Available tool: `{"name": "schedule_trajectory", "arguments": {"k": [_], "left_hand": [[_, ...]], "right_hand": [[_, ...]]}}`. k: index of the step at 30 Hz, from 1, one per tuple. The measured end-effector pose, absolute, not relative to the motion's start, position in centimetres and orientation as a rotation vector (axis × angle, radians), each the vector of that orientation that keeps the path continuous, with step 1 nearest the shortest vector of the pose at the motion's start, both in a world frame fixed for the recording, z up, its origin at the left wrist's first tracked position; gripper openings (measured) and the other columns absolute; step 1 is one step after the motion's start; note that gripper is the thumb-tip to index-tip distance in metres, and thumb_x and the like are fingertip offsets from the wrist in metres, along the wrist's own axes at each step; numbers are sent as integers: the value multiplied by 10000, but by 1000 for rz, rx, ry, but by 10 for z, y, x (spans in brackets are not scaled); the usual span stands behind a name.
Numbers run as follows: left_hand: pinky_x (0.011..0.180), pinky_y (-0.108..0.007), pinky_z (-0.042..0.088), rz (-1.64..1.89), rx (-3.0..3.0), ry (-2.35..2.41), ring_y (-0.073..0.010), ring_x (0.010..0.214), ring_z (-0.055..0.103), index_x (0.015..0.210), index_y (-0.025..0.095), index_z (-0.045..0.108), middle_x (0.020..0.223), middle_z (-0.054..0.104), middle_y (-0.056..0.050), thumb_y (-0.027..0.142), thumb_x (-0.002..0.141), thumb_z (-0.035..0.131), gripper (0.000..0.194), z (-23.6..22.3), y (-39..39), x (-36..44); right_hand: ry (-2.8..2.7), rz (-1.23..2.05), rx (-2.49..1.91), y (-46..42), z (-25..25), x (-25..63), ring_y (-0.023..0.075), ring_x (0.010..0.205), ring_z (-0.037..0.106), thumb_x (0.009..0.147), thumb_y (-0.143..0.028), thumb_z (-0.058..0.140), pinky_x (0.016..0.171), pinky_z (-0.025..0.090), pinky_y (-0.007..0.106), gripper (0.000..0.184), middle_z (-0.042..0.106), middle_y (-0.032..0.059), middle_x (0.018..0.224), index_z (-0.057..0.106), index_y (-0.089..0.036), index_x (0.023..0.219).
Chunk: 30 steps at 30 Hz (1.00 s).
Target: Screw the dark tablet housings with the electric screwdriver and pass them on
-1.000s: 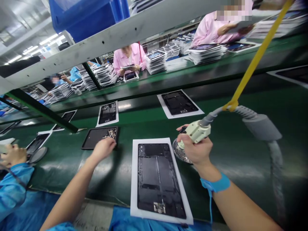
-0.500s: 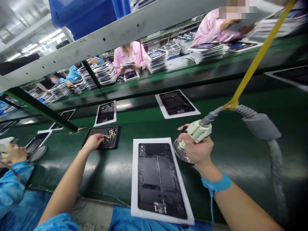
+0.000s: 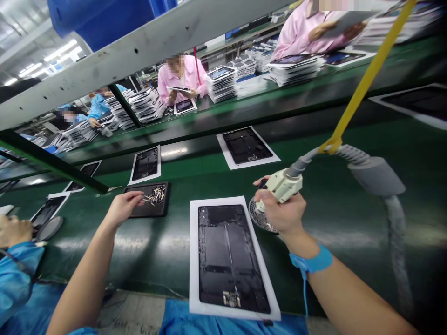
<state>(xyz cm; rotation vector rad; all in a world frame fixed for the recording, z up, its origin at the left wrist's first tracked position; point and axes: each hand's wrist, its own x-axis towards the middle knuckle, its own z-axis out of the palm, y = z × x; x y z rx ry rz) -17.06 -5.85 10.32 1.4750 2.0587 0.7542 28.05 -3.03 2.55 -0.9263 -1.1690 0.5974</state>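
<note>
My left hand (image 3: 121, 208) is over the left edge of a shallow black tray (image 3: 165, 210), its thumb and fingers pinched together. Whatever lies between the fingertips is too small to make out. A heap of small gold and black parts (image 3: 156, 194) is in the tray. My right hand (image 3: 288, 211) is wrapped round a pale handheld tool (image 3: 281, 184) with a round perforated metal disc (image 3: 260, 217) underneath. Between my hands lies an open black tablet housing (image 3: 228, 256) on a white sheet (image 3: 194, 279), its inner side facing up.
A yellow strap (image 3: 373, 74) holds up the tool's grey hose (image 3: 400, 246). More housings, such as one tablet housing (image 3: 246, 145), lie farther back on the green bench (image 3: 195, 179). A co-worker's hand (image 3: 16, 230) is at far left. A green post (image 3: 52, 160) slants overhead.
My left hand has drawn back from the heap of small parts toward the tray's left edge, fingers still pinched. My right hand keeps its hold on the tool. The whole view has shifted slightly.
</note>
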Motion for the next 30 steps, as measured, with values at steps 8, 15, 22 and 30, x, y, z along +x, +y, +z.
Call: {"name": "schedule_trajectory", "arguments": {"k": [8, 15, 22, 30], "left_hand": [[849, -358, 627, 711, 1646, 1750, -233, 895, 774, 992, 196, 754, 934, 814, -68, 484, 895, 655, 319, 47, -58, -71], [882, -310, 575, 468, 2380, 1680, -196, 916, 727, 1011, 218, 742, 975, 773, -69, 285, 1028, 510, 242, 20, -61, -24], [822, -289, 539, 176, 2586, 1810, -195, 906, 648, 912, 215, 687, 920, 701, -81, 222, 1023, 474, 240, 9, -61, -6], [810, -312, 532, 72, 2623, 1913, -219, 952, 627, 993, 212, 695, 1000, 698, -90, 219, 1046, 456, 244, 9, -75, 8]], "right_hand": [[-1200, 562, -956, -30, 25, 281, 221, 679, 731, 867, -521, 746, 677, 639, 382, 323, 761, 65, 836, 685, -210, 926], [-1218, 589, -938, -30, 22, 283, 264, 807, 768, 874, -487, 750, 791, 642, 428, 307, 771, 77, 870, 686, -208, 985], [-1247, 572, -954, -31, 25, 282, 263, 846, 769, 887, -486, 736, 813, 636, 422, 285, 777, 85, 930, 699, -209, 942], [-1252, 565, -933, -31, 26, 283, 247, 814, 765, 885, -463, 737, 814, 634, 416, 261, 779, 82, 928, 698, -206, 909]]}}
